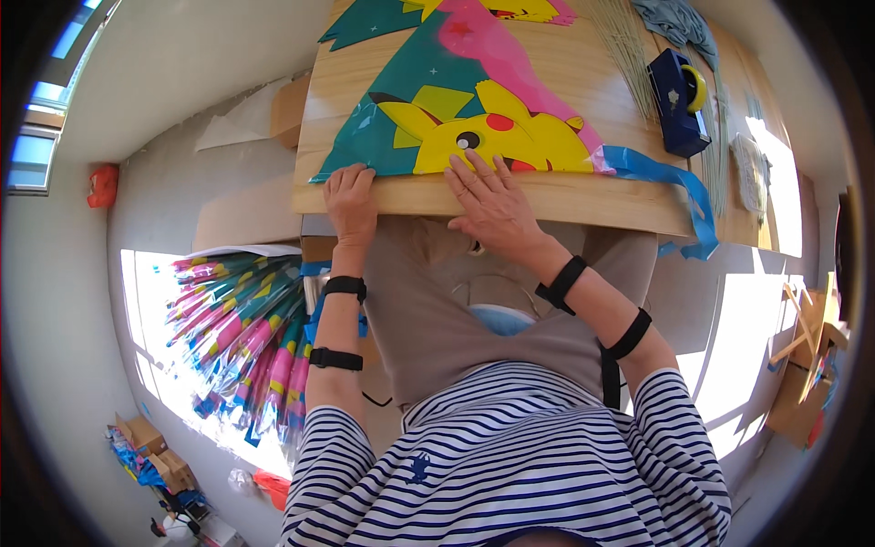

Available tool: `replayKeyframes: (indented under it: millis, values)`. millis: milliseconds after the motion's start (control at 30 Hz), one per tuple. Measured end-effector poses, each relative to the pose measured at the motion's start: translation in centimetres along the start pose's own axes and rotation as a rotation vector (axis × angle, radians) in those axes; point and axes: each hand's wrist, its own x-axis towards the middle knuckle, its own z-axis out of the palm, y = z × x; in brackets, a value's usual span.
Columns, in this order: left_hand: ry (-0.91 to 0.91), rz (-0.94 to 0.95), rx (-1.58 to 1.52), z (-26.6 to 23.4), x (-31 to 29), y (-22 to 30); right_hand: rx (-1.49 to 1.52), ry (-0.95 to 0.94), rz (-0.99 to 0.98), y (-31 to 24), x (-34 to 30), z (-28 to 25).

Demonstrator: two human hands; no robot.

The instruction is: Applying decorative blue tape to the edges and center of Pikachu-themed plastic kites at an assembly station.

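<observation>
A triangular kite (437,77) in green and pink, with a yellow cartoon figure on it, lies on the wooden table with its straight edge along the near side. My left hand (351,205) is closed on that edge by the kite's left corner, fingers bent together over the film. Stretched out and spread, the fingers of my right hand (492,202) rest on the yellow figure near the same edge. From the kite's right corner a blue ribbon (679,178) trails over the table's front edge.
A tape dispenser (676,105) and thin sticks (627,55) lie on the right of the table (547,196), with grey cloth (679,23) behind. Another printed kite piece (374,23) lies at the far side. On the left is a pile of rolled kites (246,328).
</observation>
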Motion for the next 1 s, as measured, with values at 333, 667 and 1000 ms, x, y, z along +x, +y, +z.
replayKeyframes:
  millis: [333, 667, 1000]
  values:
    - [-0.075, 0.04, -0.07, -1.8, -2.1, -1.6, -0.087, -0.079, 0.03, -0.7, 0.6, 2.9]
    - [-0.175, -0.114, -0.089, -3.7, -4.2, -4.5, -0.077, -0.061, 0.043, -0.8, 0.8, 2.9]
    - [-0.304, 0.058, -0.433, -3.3, 1.1, 6.3, 0.074, 0.029, 0.047, -0.3, 0.2, 3.5]
